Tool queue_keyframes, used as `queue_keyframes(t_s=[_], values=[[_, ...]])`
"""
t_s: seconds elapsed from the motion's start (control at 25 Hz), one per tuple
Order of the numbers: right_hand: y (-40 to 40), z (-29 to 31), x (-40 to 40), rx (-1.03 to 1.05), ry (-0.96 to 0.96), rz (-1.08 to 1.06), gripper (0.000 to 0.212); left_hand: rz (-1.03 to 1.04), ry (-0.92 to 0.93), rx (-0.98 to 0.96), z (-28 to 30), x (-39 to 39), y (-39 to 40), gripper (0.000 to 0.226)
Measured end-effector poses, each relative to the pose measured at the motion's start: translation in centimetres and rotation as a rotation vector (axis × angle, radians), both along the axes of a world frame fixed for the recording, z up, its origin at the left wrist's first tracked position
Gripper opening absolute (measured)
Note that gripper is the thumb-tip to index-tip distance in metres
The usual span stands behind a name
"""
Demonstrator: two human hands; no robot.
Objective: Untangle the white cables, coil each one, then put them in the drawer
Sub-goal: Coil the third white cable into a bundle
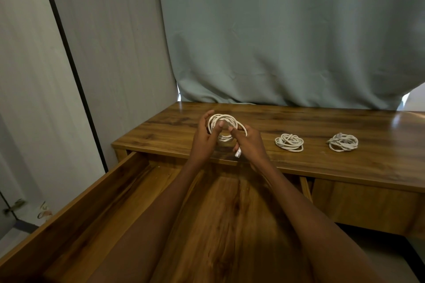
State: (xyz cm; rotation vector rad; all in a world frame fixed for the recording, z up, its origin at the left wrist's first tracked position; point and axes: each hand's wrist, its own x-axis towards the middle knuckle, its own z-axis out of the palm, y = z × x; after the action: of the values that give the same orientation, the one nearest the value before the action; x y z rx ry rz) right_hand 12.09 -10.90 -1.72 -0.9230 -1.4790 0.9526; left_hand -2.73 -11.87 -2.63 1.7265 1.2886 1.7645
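A white cable (pixel 226 122) wound in loops hangs just above the wooden desk top (pixel 322 126), held between both hands. My left hand (pixel 204 138) grips the left side of the loops, thumb across them. My right hand (pixel 249 142) pinches the right side, and the cable's clear plug end (pixel 238 153) sticks out below its fingers. Two more coiled white cables lie on the desk to the right: one (pixel 289 142) close by, another (pixel 343 142) farther right. The drawer (pixel 96 195) stands pulled out under my forearms, with nothing seen inside it.
A grey-green curtain (pixel 287 41) hangs behind the desk. Pale wardrobe panels (pixel 103 53) rise at the left. A second drawer front (pixel 363 204) to the right is closed. Floor with sandals (pixel 44 212) shows at the lower left.
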Motion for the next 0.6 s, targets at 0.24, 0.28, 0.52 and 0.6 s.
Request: queue_keyframes(t_s=[0.24,0.28,0.52,0.6], values=[[0.4,-0.2,1.4,-0.007,0.019,0.161,0.037,0.079,0.166,0.119,0.5,-0.9,0.2,0.039],[0.7,-0.5,1.7,0.001,0.026,0.130,0.040,0.052,0.198,0.084,0.8,-1.3,0.0,0.039],[2.8,-2.6,1.6,0.052,-0.288,-0.159,0.036,-0.086,0.348,-0.126,0.4,-2.2,-1.6,0.043],[3.0,-3.1,1.4,-0.024,-0.185,-0.079,0.033,-0.063,0.367,-0.138,0.1,-2.3,-1.9,0.043]])
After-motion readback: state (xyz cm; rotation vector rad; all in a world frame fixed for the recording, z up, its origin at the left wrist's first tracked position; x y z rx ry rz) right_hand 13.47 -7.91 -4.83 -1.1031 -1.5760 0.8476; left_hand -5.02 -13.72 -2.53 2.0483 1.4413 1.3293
